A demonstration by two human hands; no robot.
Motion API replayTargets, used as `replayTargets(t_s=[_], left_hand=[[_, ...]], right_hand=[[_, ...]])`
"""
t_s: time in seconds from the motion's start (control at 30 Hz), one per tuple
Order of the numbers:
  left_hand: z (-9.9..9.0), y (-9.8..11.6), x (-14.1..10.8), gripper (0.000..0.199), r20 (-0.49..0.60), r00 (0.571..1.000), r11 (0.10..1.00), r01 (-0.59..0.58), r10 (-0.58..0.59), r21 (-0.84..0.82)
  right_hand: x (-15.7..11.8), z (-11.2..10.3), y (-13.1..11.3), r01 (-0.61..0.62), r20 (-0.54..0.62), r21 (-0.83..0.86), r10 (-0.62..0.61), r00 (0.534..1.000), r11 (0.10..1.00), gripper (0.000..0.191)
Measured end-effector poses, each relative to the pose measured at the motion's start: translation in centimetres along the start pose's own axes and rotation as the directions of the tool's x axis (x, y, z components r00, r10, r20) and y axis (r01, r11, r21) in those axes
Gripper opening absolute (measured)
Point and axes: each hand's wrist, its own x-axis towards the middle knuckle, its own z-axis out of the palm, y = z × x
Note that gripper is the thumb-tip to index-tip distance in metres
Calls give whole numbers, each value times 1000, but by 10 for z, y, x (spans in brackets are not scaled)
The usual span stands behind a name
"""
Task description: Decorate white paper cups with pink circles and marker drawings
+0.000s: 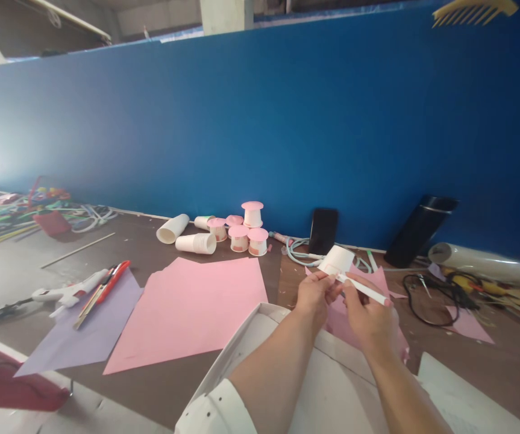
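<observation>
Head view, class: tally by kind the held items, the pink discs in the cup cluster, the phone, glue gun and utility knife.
Held cup: 1
Held pen: 1
Pink discs: 5
Phone: 1
Glue gun: 1
Utility knife: 1
Total: 10

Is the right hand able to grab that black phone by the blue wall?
Probably not just now: the right hand is holding a white pen, and the white cup in the left hand seems partly in the way of the black phone.

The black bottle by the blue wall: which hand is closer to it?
Right. The right hand, gripping a white marker, is left of the bottle and nearer the person; the left hand, holding a white cup, is farther left.
</observation>
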Motion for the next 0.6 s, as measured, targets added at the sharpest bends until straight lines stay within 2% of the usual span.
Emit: replayTargets(t_s=[0.33,0.6], left_hand=[[-2,-1,2,22,11,1000,1000,18,-18,0],[-2,0,1,20,11,1000,1000,19,-19,8]], right_hand=[[1,3,4,34,-55,-18,-35,998,999,40],[0,-1,-1,20,-23,-13,-21,1000,1000,40]])
